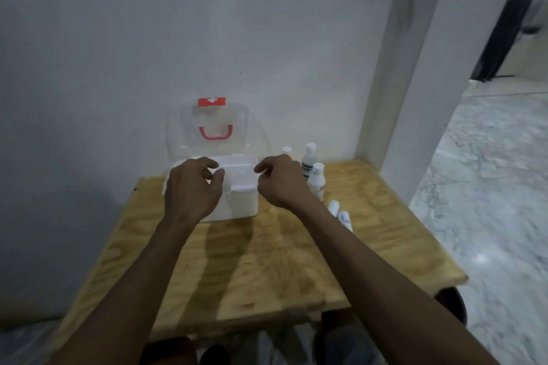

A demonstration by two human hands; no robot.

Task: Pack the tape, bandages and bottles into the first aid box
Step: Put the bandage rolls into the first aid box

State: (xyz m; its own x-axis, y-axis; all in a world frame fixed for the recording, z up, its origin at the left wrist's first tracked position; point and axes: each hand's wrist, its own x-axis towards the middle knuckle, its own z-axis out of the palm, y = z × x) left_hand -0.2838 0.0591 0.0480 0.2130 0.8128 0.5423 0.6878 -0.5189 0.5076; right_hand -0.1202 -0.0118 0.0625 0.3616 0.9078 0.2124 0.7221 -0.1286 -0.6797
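The white first aid box (237,207) stands at the back of the wooden table (267,261). Its clear lid (215,130), with a red handle and red latch, is open and leans toward the wall. A white inner tray (238,170) sits across the top of the box. My left hand (192,187) pinches the tray's left edge and my right hand (278,182) grips its right corner. Three white-capped bottles (310,158) stand just right of the box, partly behind my right hand. Two small white items (341,213) lie on the table in front of them; blur hides what they are.
The table is pushed against a white wall, with a pillar (415,98) at its back right corner. A marble floor (489,187) lies to the right. The table's right and front edges are unguarded.
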